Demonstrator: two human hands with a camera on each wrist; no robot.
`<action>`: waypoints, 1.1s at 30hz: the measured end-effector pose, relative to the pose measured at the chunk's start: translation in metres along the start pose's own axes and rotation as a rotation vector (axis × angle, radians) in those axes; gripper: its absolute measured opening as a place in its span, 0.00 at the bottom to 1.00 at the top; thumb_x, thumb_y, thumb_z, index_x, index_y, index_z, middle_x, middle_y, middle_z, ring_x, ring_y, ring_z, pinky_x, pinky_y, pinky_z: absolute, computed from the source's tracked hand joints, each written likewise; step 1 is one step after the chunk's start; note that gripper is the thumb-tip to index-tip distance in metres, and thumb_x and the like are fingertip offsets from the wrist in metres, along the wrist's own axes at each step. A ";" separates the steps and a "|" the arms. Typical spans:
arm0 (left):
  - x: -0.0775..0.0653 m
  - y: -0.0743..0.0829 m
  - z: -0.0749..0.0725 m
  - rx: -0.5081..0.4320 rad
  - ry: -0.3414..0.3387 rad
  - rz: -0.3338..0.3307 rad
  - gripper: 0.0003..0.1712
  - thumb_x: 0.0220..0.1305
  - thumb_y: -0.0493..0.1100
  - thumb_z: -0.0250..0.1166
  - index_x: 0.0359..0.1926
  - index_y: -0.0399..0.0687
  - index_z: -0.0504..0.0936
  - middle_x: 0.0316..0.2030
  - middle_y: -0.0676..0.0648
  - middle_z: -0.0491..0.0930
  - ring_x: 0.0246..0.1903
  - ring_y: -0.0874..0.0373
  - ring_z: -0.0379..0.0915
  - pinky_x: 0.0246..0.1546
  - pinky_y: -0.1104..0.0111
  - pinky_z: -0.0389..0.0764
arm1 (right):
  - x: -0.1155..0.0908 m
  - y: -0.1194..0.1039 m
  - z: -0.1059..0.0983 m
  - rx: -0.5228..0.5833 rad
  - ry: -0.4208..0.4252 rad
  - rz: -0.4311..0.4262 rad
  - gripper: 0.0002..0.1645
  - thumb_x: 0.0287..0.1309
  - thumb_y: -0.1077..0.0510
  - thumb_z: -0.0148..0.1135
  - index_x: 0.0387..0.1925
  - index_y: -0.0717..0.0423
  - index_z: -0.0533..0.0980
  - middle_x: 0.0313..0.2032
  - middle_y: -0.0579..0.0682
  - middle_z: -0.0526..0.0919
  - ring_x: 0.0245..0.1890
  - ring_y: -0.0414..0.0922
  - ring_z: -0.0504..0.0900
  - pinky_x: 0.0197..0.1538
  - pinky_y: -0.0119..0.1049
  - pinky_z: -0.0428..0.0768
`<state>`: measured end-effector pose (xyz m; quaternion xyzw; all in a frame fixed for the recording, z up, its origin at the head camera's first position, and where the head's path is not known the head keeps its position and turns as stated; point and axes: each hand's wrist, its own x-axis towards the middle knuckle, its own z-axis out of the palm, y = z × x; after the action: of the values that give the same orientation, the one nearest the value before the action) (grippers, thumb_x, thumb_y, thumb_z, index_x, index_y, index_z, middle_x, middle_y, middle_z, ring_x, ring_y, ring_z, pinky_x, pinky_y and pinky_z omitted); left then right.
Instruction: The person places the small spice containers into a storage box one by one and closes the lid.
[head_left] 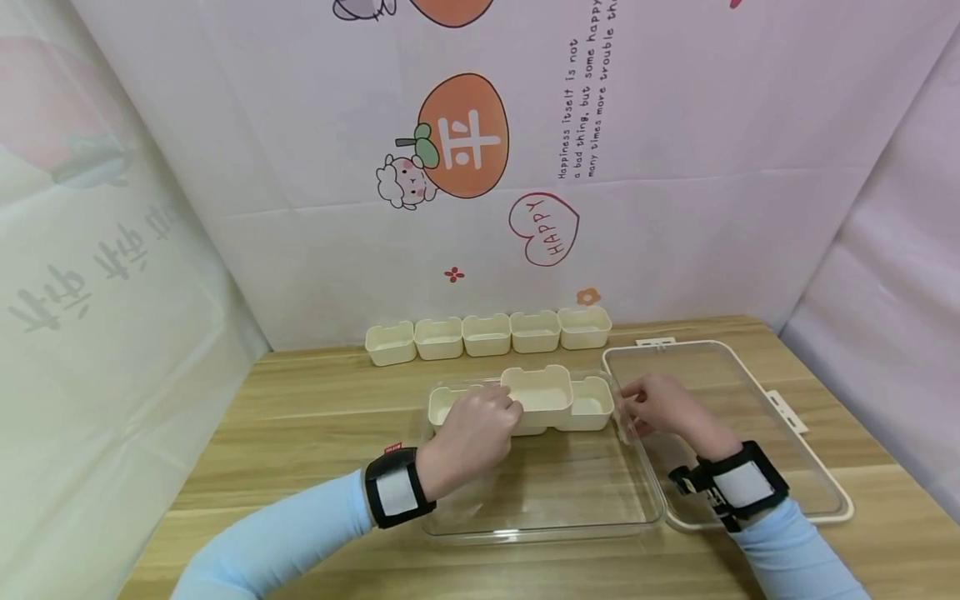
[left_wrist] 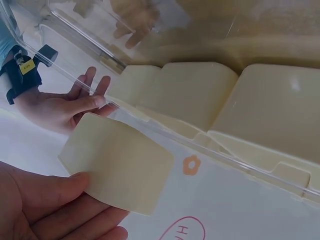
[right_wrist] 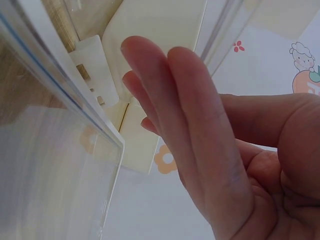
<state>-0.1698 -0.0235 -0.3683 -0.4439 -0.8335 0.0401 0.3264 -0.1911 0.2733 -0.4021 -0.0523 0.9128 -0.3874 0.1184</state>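
My left hand [head_left: 477, 433] pinches a small cream bin [head_left: 537, 392] by its left side, thumb against one face and fingers beneath it in the left wrist view. The bin is held above the back part of a clear plastic box [head_left: 555, 500]. Along that box's back wall stand other cream bins [head_left: 589, 406], partly hidden by the held one and my hand. At the box's right wall is my right hand [head_left: 663, 408], its fingers [right_wrist: 200, 115] extended beside the clear wall and holding nothing.
A clear lid [head_left: 750, 442] with a white rim and side clips lies right of the box on the wooden table [head_left: 300, 467]. Behind the box, a row of several cream bins [head_left: 487, 335] stands before a printed cloth [head_left: 315, 250].
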 end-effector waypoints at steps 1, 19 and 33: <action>-0.002 0.000 -0.001 -0.003 -0.001 0.004 0.10 0.43 0.30 0.57 0.16 0.48 0.77 0.15 0.54 0.72 0.21 0.62 0.70 0.21 0.73 0.73 | 0.000 0.000 0.000 -0.001 0.000 -0.001 0.22 0.61 0.67 0.53 0.53 0.81 0.69 0.29 0.59 0.84 0.23 0.47 0.85 0.28 0.36 0.83; -0.028 0.000 -0.017 -0.003 -0.050 -0.013 0.10 0.42 0.29 0.57 0.21 0.47 0.82 0.22 0.53 0.82 0.31 0.61 0.81 0.37 0.74 0.81 | -0.001 -0.003 -0.001 -0.007 -0.009 0.002 0.22 0.61 0.67 0.54 0.53 0.81 0.68 0.29 0.60 0.84 0.22 0.47 0.85 0.27 0.36 0.83; -0.055 -0.006 -0.019 -0.014 -0.032 -0.032 0.07 0.42 0.31 0.63 0.23 0.46 0.83 0.28 0.49 0.85 0.38 0.57 0.83 0.43 0.70 0.81 | 0.000 -0.001 0.000 -0.007 -0.008 -0.016 0.22 0.61 0.67 0.54 0.53 0.82 0.69 0.30 0.61 0.84 0.22 0.48 0.85 0.27 0.37 0.83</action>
<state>-0.1413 -0.0732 -0.3797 -0.4319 -0.8460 0.0361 0.3107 -0.1914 0.2727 -0.4015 -0.0615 0.9132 -0.3848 0.1190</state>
